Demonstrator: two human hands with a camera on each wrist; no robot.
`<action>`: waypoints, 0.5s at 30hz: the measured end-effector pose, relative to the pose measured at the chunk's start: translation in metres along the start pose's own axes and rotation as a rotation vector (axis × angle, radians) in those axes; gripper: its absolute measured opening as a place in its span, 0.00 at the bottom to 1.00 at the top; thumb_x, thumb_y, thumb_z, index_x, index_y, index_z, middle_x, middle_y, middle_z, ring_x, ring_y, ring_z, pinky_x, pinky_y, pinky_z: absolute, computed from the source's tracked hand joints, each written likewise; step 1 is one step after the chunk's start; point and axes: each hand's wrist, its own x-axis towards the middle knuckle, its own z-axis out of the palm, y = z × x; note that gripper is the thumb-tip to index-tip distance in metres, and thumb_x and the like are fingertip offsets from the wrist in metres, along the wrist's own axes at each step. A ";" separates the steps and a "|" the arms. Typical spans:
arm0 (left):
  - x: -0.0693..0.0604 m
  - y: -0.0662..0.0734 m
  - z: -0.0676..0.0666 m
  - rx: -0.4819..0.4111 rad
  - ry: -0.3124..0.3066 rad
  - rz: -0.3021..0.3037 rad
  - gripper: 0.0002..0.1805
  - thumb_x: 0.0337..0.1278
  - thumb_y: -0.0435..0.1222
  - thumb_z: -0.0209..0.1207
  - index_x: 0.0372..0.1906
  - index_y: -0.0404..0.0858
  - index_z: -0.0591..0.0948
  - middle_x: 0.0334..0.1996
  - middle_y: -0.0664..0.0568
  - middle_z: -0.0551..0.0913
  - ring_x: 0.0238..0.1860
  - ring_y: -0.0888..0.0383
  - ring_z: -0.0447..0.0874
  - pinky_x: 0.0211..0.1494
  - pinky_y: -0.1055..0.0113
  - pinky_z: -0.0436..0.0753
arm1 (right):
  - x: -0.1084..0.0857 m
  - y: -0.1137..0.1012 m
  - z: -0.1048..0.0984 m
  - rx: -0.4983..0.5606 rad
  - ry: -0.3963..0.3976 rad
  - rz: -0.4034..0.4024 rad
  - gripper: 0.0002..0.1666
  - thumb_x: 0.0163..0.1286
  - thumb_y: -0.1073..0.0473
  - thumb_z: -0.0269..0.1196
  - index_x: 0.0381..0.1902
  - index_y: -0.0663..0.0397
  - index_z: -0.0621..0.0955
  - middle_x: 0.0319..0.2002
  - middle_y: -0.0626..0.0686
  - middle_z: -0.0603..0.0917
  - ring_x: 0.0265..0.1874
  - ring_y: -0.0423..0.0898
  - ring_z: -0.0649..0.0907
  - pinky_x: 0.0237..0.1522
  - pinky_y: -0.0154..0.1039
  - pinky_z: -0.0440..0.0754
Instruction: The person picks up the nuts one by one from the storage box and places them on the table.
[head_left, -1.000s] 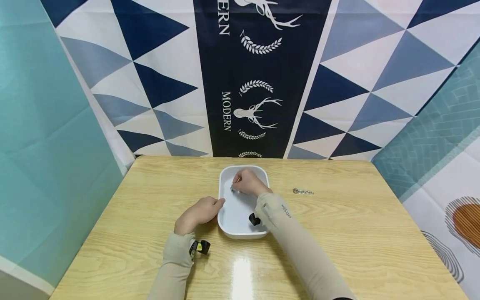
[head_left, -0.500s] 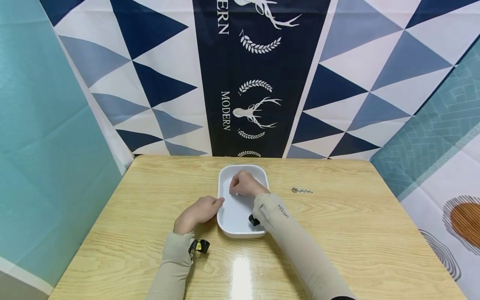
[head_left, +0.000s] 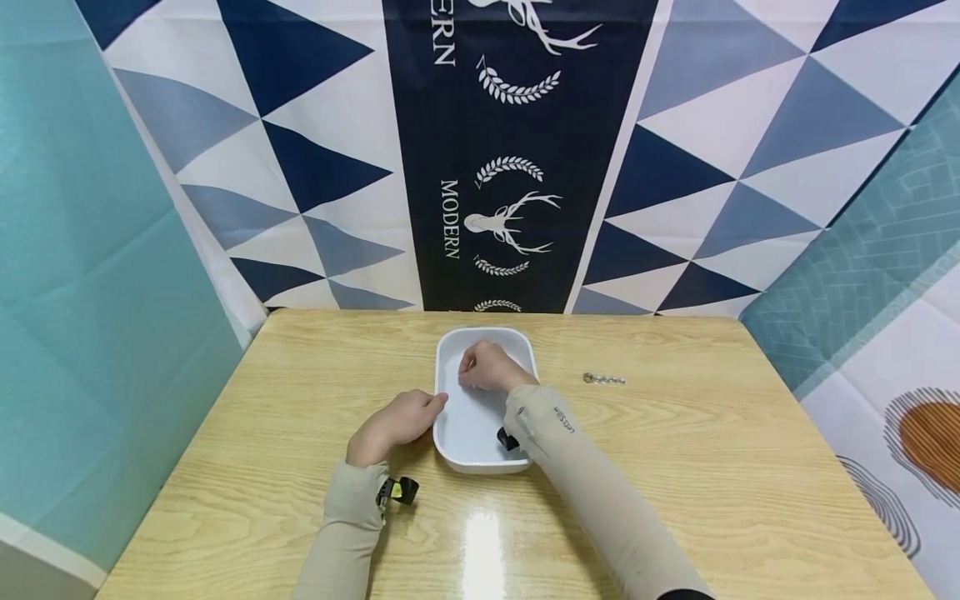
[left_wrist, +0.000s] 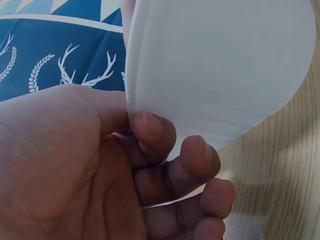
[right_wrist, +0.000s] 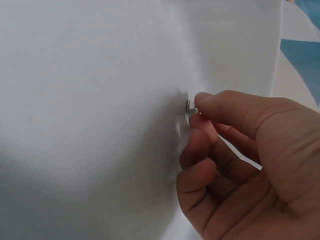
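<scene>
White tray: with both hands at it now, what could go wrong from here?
The small metal piece sits only at the fingertips of the right hand, so it could slip and drop into the white tray.
The left hand grips just the tray's left side, so a tug might shift or tilt it.
The row of shiny bits lies on the table right of the tray; the right sleeve might brush it.

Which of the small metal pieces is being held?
The metal piece pinched by the right hand inside the white tub; the others lie in a row on the table.
</scene>
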 end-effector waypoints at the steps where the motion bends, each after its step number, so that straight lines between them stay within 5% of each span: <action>1: 0.000 0.000 0.000 -0.001 0.000 0.000 0.28 0.83 0.48 0.39 0.37 0.38 0.85 0.17 0.53 0.70 0.18 0.58 0.67 0.28 0.67 0.69 | 0.000 0.000 0.000 0.003 -0.003 0.002 0.04 0.64 0.66 0.70 0.29 0.55 0.87 0.27 0.49 0.84 0.25 0.40 0.79 0.29 0.30 0.77; 15: -0.002 0.003 -0.002 -0.021 -0.006 -0.005 0.29 0.83 0.48 0.39 0.30 0.39 0.83 0.15 0.53 0.70 0.17 0.58 0.67 0.26 0.67 0.69 | 0.000 -0.001 -0.003 -0.026 -0.016 -0.011 0.04 0.65 0.65 0.70 0.29 0.54 0.87 0.28 0.49 0.84 0.28 0.41 0.79 0.31 0.30 0.76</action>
